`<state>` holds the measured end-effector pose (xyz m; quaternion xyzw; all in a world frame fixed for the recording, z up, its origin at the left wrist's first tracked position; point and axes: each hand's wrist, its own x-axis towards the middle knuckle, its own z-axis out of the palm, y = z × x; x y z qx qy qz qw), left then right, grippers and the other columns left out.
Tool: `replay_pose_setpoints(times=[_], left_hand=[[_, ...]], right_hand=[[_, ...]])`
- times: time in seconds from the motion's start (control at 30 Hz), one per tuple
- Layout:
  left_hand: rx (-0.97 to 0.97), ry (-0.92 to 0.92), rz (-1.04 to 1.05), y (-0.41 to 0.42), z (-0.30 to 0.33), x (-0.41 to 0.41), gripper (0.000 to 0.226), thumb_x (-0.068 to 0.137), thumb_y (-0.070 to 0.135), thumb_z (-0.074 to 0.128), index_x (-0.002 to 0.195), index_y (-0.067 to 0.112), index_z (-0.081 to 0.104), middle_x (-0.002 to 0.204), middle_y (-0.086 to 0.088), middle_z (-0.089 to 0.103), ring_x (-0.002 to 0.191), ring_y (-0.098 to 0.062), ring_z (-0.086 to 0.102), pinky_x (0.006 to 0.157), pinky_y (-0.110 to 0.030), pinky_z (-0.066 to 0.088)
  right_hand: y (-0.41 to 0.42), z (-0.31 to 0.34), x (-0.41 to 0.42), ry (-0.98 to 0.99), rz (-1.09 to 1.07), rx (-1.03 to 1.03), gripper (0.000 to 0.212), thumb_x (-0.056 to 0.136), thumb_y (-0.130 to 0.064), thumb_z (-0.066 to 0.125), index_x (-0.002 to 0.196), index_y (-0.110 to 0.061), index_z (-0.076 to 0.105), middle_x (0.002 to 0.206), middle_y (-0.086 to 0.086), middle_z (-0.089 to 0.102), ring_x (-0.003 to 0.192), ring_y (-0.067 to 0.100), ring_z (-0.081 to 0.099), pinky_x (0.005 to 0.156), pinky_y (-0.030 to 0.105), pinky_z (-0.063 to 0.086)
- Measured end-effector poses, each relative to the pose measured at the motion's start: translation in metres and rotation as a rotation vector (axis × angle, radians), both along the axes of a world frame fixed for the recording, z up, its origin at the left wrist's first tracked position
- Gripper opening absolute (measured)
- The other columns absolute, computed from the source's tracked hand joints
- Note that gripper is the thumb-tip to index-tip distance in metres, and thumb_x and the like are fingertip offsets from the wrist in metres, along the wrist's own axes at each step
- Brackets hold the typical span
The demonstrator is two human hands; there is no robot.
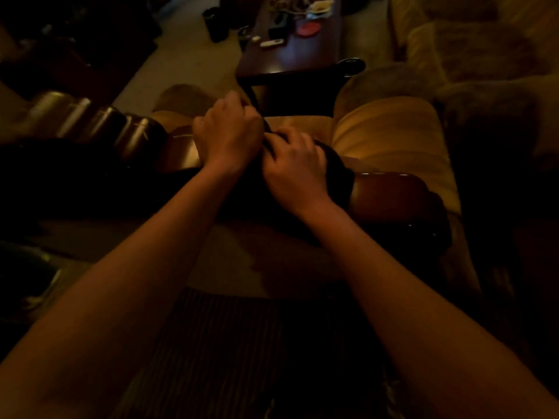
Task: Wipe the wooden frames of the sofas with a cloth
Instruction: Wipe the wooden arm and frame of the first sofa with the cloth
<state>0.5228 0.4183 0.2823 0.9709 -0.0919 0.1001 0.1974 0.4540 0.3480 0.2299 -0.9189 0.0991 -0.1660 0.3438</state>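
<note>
A: Where is the dark, bunched cloth (335, 173) right now?

B: It lies on the glossy reddish-brown wooden top rail of the sofa (393, 192), under and just beyond the right hand (295, 167). A thin edge of it runs up between the two hands.

A: And how do the hands sit?

B: The left hand (230, 133) has its fingers curled, pinching that upper edge of the cloth. The right hand has its fingers bent down over the bunched part, gripping it against the rail. The two hands are almost touching.

A: What surrounds them?

B: Yellow-gold upholstered cushions (384, 131) lie beyond the rail. To the left is a dark, ribbed, carved wooden arm (99, 122) with shiny highlights. Farther off stands a long dark polished coffee table (290, 55), carrying a round red object (308, 28) and small white items too dim to identify. A striped rug (217, 343) lies below the forearms.
</note>
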Motion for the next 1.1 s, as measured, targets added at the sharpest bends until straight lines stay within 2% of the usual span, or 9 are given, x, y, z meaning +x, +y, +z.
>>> replay_pose_setpoints(times=[0.17,0.27,0.37,0.57,0.7,0.8,0.93,1.0,1.1], left_hand=[[-0.199,0.012,-0.001,0.006,0.003,0.005,0.031,0.091,0.019,0.036,0.114,0.012,0.056,0.121,-0.012,0.059,0.114,-0.032,0.052,0.097,-0.039,0.033],[-0.243,0.033,-0.015,0.004,0.003,0.006,0.031,0.091,0.020,0.035,0.113,0.014,0.057,0.118,-0.010,0.060,0.112,-0.030,0.053,0.099,-0.040,0.031],[-0.382,0.017,-0.014,0.006,0.001,0.005,0.031,0.090,0.018,0.036,0.111,0.015,0.059,0.115,-0.008,0.061,0.108,-0.028,0.054,0.096,-0.039,0.036],[-0.590,-0.061,-0.031,0.006,0.001,0.004,0.025,0.088,0.013,0.039,0.102,0.015,0.060,0.109,-0.006,0.062,0.099,-0.023,0.056,0.076,-0.031,0.039],[-0.585,-0.044,-0.009,0.002,0.001,0.010,0.027,0.087,0.015,0.037,0.102,0.015,0.060,0.109,-0.007,0.062,0.100,-0.025,0.057,0.081,-0.034,0.042],[-0.519,-0.020,0.026,-0.002,0.002,0.013,0.029,0.089,0.014,0.037,0.106,0.015,0.060,0.113,-0.006,0.061,0.104,-0.025,0.056,0.086,-0.034,0.042],[-0.410,0.015,0.024,-0.004,0.003,0.015,0.030,0.089,0.017,0.035,0.105,0.016,0.061,0.111,-0.006,0.063,0.103,-0.026,0.057,0.090,-0.038,0.043],[-0.317,0.043,0.011,-0.004,0.001,0.015,0.032,0.089,0.020,0.034,0.105,0.017,0.062,0.109,-0.006,0.064,0.103,-0.027,0.058,0.091,-0.039,0.043],[-0.230,0.082,0.007,-0.004,0.000,0.014,0.035,0.085,0.023,0.033,0.100,0.017,0.064,0.107,-0.007,0.066,0.101,-0.030,0.059,0.092,-0.045,0.044]], right_hand=[[-0.013,0.009,0.045,0.258,0.033,0.202,0.038,0.089,-0.049,0.033,0.099,-0.032,0.066,0.113,0.006,0.062,0.108,0.025,0.055,0.095,0.046,0.041],[-0.026,0.008,0.063,0.418,-0.086,0.396,0.044,0.094,-0.041,0.037,0.116,-0.011,0.061,0.120,0.013,0.059,0.112,0.031,0.054,0.099,0.043,0.042],[-0.020,0.002,0.041,0.296,-0.137,0.236,0.039,0.097,-0.036,0.028,0.113,-0.017,0.059,0.122,0.012,0.057,0.115,0.032,0.052,0.098,0.043,0.041],[0.044,-0.002,-0.015,0.095,-0.296,-0.178,0.041,0.099,-0.037,0.032,0.139,-0.032,0.040,0.150,0.001,0.032,0.140,0.021,0.021,0.110,0.045,0.018],[0.012,0.011,0.025,0.179,-0.127,-0.015,0.032,0.095,-0.036,0.034,0.114,-0.026,0.059,0.120,0.003,0.057,0.117,0.024,0.047,0.097,0.043,0.033],[-0.009,0.017,0.054,0.359,0.019,0.064,0.029,0.095,-0.039,0.036,0.090,-0.018,0.055,0.091,0.002,0.056,0.082,0.020,0.053,0.075,0.034,0.040],[-0.031,0.018,0.073,0.477,0.126,0.356,0.033,0.097,-0.040,0.042,0.115,-0.017,0.057,0.097,0.000,0.054,0.071,0.008,0.049,0.055,0.019,0.038],[-0.042,0.011,0.062,0.430,0.153,0.534,0.030,0.099,-0.028,0.044,0.120,-0.010,0.055,0.095,-0.001,0.053,0.079,0.009,0.053,0.067,0.016,0.045],[-0.071,-0.010,0.043,0.527,0.195,0.425,0.035,0.102,-0.017,0.034,0.131,0.000,0.044,0.116,0.005,0.051,0.096,0.013,0.053,0.092,0.028,0.044]])
